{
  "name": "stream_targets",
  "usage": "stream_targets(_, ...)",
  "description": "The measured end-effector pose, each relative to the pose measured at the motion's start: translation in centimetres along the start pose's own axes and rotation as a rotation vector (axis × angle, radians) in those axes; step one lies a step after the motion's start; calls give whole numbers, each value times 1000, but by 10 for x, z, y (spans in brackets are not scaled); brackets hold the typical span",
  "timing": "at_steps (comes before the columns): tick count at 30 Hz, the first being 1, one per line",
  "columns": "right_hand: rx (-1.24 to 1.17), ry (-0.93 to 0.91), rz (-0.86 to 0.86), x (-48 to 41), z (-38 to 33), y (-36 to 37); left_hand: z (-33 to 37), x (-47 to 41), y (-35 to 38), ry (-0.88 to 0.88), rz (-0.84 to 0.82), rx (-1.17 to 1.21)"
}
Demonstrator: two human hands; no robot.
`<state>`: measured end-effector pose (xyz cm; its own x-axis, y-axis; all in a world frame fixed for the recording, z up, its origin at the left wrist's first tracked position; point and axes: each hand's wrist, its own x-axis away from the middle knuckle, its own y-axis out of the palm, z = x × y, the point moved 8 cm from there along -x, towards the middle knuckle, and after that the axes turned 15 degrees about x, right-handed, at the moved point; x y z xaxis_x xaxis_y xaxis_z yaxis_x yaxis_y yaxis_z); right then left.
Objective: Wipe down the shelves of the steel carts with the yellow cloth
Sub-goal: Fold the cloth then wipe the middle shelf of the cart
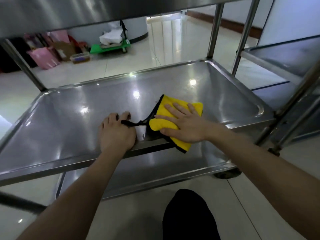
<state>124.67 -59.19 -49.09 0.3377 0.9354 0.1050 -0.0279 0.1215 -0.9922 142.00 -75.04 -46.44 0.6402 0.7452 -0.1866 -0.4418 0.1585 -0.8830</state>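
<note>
The yellow cloth (174, 104), edged in black, lies folded near the front of the steel cart's middle shelf (78, 104). My right hand (183, 125) presses flat on the cloth with its fingers spread. Just left of it, my left hand (116, 132) rests at the shelf's front rim with curled fingers and pinches the cloth's black loop (131, 123). A lower shelf (155, 163) shows beneath, and the top shelf (69, 11) hangs overhead.
A second steel cart (285, 58) stands close on the right, its posts near my right forearm. Beyond the cart, on the tiled floor, are a green trolley (110, 47), pink bags (43, 57) and boxes. My dark-clothed knee (188, 217) is below.
</note>
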Motion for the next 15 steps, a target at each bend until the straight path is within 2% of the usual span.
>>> stream_targets(3,-12,35,-29,2,3,-1,0,-2,-6,3,-19,77)
stream_targets(7,0,80,-66,-10,5,-1,-17,-16,-25,96,-140,82)
stream_targets(10,-6,109,-86,-18,11,0,-62,-14,-52,117,-32,-41)
stream_targets(13,-2,155,-113,-35,16,4,-107,-9,-62,-30,67,-3)
stream_targets(15,-4,199,-137,-57,22,4,-114,-9,-56,-49,97,16)
